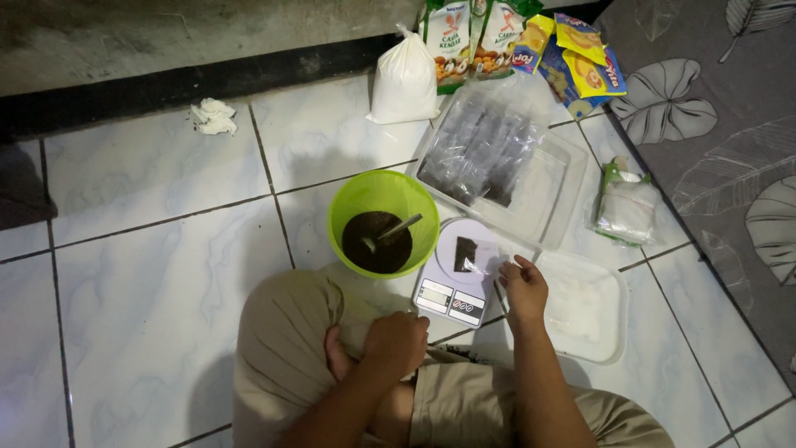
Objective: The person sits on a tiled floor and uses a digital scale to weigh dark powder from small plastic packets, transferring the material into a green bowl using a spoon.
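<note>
One small clear bag (466, 254) of dark powder sits on the white kitchen scale (458, 272), centre of frame, just right of the green bowl (383, 192). Right hand (524, 289) is at the bag's right edge, fingers loosely curled and close together, fingertips touching or nearly touching the plastic; can't tell if it's actually pinched. Left hand (396, 342) is lower centre, closed in a loose fist resting on the knee; nothing visible in it.

Progress, as a judgement: partway. Clear tray (554, 192), upper right of centre, already holds a pile of filled bags (481, 158) with the same dark contents. Bowl has a good amount of dark powder left, spoon (393, 231) standing in it. So a batch is done, one bag is being weighed, more powder remains to portion. Whether this bag is sealed: can't tell.

Bag look: flat, transparent, dark fill bunched in the upper left part, rest of the plastic empty and crinkled. Scale display too small to tell.

White lid (584, 309) lies right of the scale. White sack (404, 83) and snack packets (531, 41) at top of frame, untouched.
</note>
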